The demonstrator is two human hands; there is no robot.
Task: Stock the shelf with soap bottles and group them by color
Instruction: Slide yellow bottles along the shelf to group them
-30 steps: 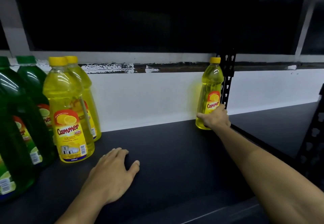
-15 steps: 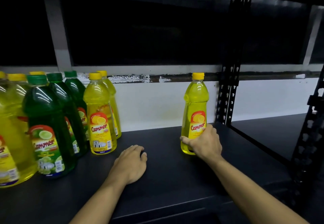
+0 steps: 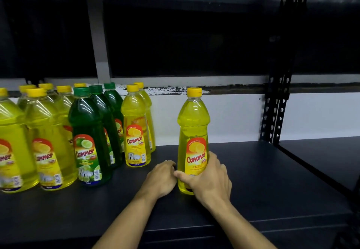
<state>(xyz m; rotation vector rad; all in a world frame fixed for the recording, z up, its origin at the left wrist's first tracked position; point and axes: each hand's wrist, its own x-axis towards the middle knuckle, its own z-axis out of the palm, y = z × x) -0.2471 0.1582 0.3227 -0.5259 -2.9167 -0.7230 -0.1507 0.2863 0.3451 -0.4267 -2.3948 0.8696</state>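
My right hand grips the lower part of a yellow soap bottle that stands upright on the black shelf, near its middle. My left hand rests on the shelf just left of that bottle, fingers loosely bent, holding nothing. Two more yellow bottles stand one behind the other to the left. Beside them is a row of three green bottles. Several yellow bottles fill the far left.
A black perforated upright post stands at the back right, with a black rail running forward from it. Behind the shelf is a white wall strip under dark window panes. Bare shelf lies to the right of the held bottle.
My right hand has pulled the yellow bottle from beside the post leftward and toward the front. My left hand stayed on the shelf and now lies close to the bottle. The view shifted left.
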